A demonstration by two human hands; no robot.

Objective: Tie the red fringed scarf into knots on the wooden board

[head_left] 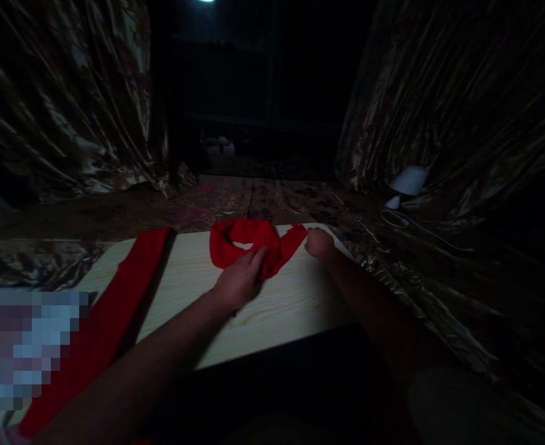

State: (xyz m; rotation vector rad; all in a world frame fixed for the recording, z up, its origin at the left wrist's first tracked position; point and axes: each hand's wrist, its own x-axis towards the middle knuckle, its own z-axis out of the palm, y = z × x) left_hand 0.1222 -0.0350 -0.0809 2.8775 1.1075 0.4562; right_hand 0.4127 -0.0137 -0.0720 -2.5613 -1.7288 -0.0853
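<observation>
I had the red cloth [226, 238] on the pale table [184, 272], near its far edge, right in front of my hands. It lay in a loop, the wood showing through the gap in the middle, with a short tail running off to the right.

My left hand [239, 283] lay palm down on the near right side of the loop, where the tail began, its fingers slightly bent and close together over the cloth. Their undersides were hidden, so I couldn't tell whether they pinched it or only pressed it down. My right hand [319, 242] was curled into a fist at the far end of the tail, closed on its edge, just beside a ragged fringe. The tail stretched between my two hands, and the open loop lay mostly ahead and to the left of my left fingers.

Well apart from both hands, a red band [133, 290] ran down the table's left side, alongside my left forearm; I couldn't see whether it joined the loop.

Past the table lay a dark patterned cover [276, 194], with a lamp [410, 179] and its white cord off to the right.
</observation>
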